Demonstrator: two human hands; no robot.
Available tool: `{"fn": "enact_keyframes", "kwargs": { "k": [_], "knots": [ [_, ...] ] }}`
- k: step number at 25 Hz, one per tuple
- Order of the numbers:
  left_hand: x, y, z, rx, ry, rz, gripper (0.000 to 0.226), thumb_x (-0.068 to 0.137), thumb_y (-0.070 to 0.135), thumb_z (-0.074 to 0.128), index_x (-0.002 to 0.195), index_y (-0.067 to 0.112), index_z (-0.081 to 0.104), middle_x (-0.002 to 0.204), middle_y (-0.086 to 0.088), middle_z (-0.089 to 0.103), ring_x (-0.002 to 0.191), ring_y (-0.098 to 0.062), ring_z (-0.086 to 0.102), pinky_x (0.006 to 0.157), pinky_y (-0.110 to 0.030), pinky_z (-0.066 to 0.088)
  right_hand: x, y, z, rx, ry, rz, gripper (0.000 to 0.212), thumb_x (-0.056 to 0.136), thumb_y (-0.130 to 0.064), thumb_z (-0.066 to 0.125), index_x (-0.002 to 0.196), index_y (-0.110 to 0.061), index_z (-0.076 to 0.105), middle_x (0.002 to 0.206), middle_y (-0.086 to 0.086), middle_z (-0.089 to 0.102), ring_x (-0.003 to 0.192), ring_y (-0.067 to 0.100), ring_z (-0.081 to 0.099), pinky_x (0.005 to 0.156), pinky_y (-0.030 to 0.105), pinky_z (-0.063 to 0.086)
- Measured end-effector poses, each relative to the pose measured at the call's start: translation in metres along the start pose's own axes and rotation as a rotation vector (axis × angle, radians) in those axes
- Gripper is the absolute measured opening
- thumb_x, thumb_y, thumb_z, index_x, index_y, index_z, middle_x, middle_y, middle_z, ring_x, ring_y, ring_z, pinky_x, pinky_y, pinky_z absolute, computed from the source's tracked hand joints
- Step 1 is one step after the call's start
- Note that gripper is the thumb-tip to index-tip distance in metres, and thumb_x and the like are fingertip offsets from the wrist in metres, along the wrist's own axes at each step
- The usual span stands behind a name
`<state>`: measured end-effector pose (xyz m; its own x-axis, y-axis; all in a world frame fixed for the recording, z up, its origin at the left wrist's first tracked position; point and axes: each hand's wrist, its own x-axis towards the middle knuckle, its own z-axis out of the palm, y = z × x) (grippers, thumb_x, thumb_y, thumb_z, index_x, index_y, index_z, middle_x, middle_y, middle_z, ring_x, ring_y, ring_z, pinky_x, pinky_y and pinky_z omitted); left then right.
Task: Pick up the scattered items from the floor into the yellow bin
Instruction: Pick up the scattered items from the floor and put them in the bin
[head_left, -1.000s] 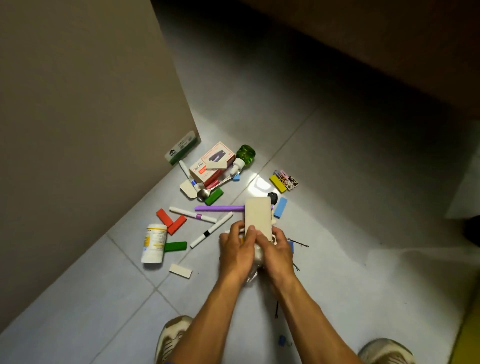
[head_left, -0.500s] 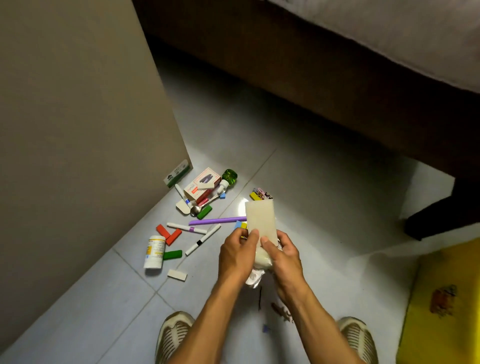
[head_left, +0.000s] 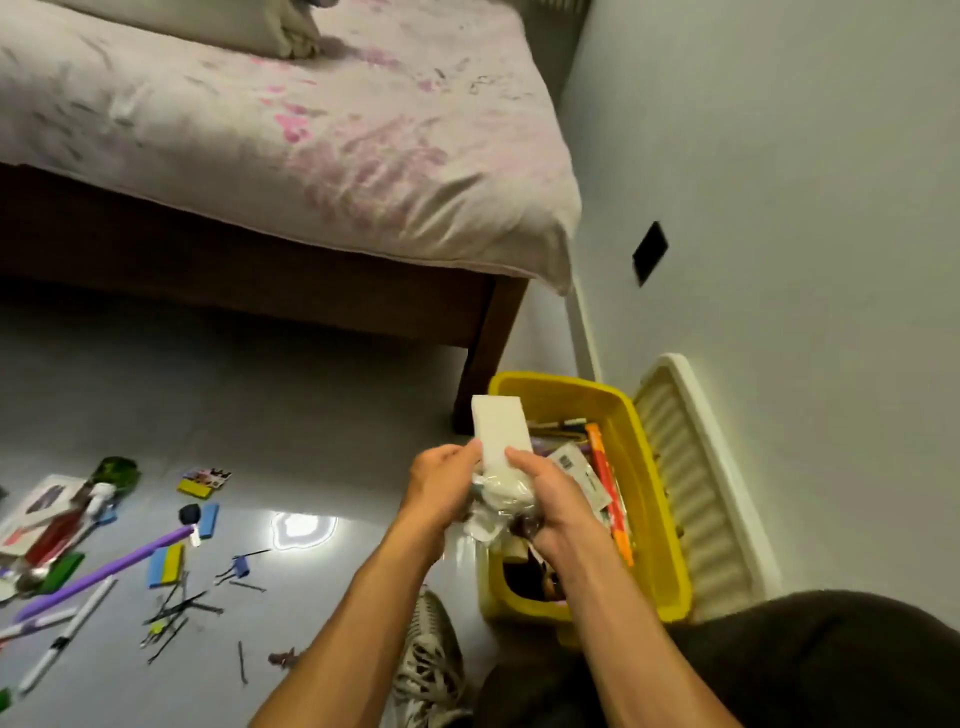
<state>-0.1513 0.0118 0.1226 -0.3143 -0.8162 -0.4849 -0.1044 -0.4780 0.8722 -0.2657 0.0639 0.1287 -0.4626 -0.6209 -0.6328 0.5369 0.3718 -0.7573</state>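
My left hand (head_left: 439, 480) and my right hand (head_left: 553, 506) together hold a pale rectangular box (head_left: 500, 428) and a crumpled clear plastic bag (head_left: 496, 501) beneath it. The bundle hangs over the left rim of the yellow bin (head_left: 657, 519), which stands on the floor by the wall and holds books, pens and other items. Scattered items lie on the grey tile floor at the left: a purple toothbrush (head_left: 104, 569), a white marker (head_left: 67, 631), a blue and yellow block (head_left: 166, 564), a green bottle (head_left: 117, 470) and several hairpins (head_left: 176, 610).
A bed (head_left: 270, 135) with a pink-patterned sheet fills the top; its wooden leg (head_left: 485, 353) stands just behind the bin. The bin's white lid (head_left: 696, 478) leans against the wall at the right. My shoe (head_left: 428, 660) and dark-clad knee (head_left: 779, 665) are at the bottom.
The view has swung right from the pile to the bin. Both hands have carried the box and bag rightward, from above the floor items to over the bin's left rim.
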Motion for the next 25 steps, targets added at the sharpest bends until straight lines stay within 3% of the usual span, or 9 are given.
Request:
{"fn": "enact_keyframes", "kwargs": {
  "k": [4, 6, 8, 10, 12, 15, 18, 21, 25],
  "knots": [
    [0.003, 0.007, 0.064, -0.096, 0.018, -0.054, 0.028, 0.096, 0.035, 0.050, 0.086, 0.017, 0.069, 0.081, -0.004, 0.072, 0.075, -0.019, 0.068, 0.063, -0.030, 0.054, 0.014, -0.051, -0.063, -0.105, 0.210, -0.029, 0.035, 0.086, -0.021, 0.066, 0.118, -0.006, 0.061, 0.105, 0.020, 0.070, 0.090, 0.036, 0.068, 0.073, 0.045, 0.058],
    [0.002, 0.000, 0.062, -0.009, 0.048, -0.021, 0.031, 0.097, 0.038, 0.045, 0.085, 0.020, 0.068, 0.084, 0.000, 0.070, 0.078, -0.016, 0.065, 0.061, -0.028, 0.049, 0.021, -0.061, -0.078, -0.269, 0.348, -0.086, 0.030, 0.085, -0.020, 0.062, 0.111, -0.006, 0.065, 0.104, 0.019, 0.070, 0.092, 0.036, 0.067, 0.082, 0.048, 0.057],
    [0.000, -0.010, 0.048, 0.029, 0.098, 0.020, 0.028, 0.098, 0.037, 0.046, 0.087, 0.024, 0.067, 0.089, 0.004, 0.068, 0.080, -0.011, 0.061, 0.061, -0.025, 0.044, 0.019, -0.058, -0.074, -0.317, 0.410, -0.181, 0.020, 0.085, -0.017, 0.060, 0.100, -0.009, 0.070, 0.098, 0.015, 0.071, 0.088, 0.033, 0.066, 0.075, 0.041, 0.055],
    [-0.004, -0.019, 0.025, 0.029, 0.158, 0.014, 0.023, 0.099, 0.034, 0.048, 0.110, 0.025, 0.066, 0.106, 0.008, 0.063, 0.095, -0.012, 0.058, 0.077, -0.026, 0.044, 0.018, -0.038, -0.052, -0.280, 0.336, -0.210, 0.016, 0.084, -0.011, 0.059, 0.093, -0.015, 0.072, 0.082, 0.000, 0.072, 0.076, 0.021, 0.061, 0.062, 0.032, 0.048],
    [-0.005, -0.026, -0.004, 0.033, 0.217, -0.003, 0.036, 0.099, 0.032, 0.049, 0.132, 0.020, 0.057, 0.120, 0.005, 0.056, 0.105, -0.012, 0.051, 0.087, -0.028, 0.039, 0.022, -0.012, -0.017, -0.335, 0.196, -0.192, 0.020, 0.083, -0.009, 0.060, 0.095, -0.016, 0.073, 0.082, -0.005, 0.070, 0.076, 0.014, 0.058, 0.067, 0.032, 0.049],
    [-0.007, -0.034, -0.062, 0.028, 0.320, -0.005, 0.038, 0.098, 0.032, 0.049, 0.134, 0.020, 0.055, 0.128, 0.000, 0.057, 0.104, -0.013, 0.049, 0.089, -0.027, 0.039, 0.025, 0.021, 0.054, -0.450, 0.037, -0.180, 0.018, 0.086, -0.013, 0.063, 0.102, -0.018, 0.069, 0.090, 0.001, 0.062, 0.073, 0.014, 0.052, 0.064, 0.029, 0.044],
    [-0.004, -0.042, -0.131, -0.009, 0.443, -0.038, 0.036, 0.098, 0.030, 0.049, 0.133, 0.022, 0.056, 0.130, -0.002, 0.058, 0.103, -0.014, 0.050, 0.087, -0.028, 0.040, 0.020, 0.059, 0.129, -0.527, -0.054, -0.127, 0.013, 0.091, -0.017, 0.060, 0.083, -0.027, 0.063, 0.093, -0.004, 0.058, 0.088, 0.019, 0.056, 0.071, 0.035, 0.052],
    [0.004, -0.059, -0.205, -0.045, 0.567, -0.094, 0.037, 0.098, 0.027, 0.050, 0.135, 0.023, 0.054, 0.132, -0.003, 0.056, 0.100, -0.014, 0.054, 0.085, -0.027, 0.048, 0.017, 0.105, 0.200, -0.639, -0.202, -0.045, 0.013, 0.091, -0.015, 0.059, 0.082, -0.024, 0.062, 0.095, -0.002, 0.058, 0.095, 0.022, 0.057, 0.080, 0.042, 0.054],
    [0.027, -0.090, -0.300, 0.072, 0.690, -0.153, 0.037, 0.096, 0.024, 0.054, 0.133, 0.023, 0.054, 0.133, -0.003, 0.057, 0.096, -0.016, 0.059, 0.076, -0.026, 0.051, 0.037, 0.167, 0.265, -0.862, -0.333, 0.001, 0.010, 0.091, -0.015, 0.058, 0.088, -0.021, 0.066, 0.095, 0.003, 0.060, 0.085, 0.021, 0.055, 0.080, 0.042, 0.055]
  ]
}}
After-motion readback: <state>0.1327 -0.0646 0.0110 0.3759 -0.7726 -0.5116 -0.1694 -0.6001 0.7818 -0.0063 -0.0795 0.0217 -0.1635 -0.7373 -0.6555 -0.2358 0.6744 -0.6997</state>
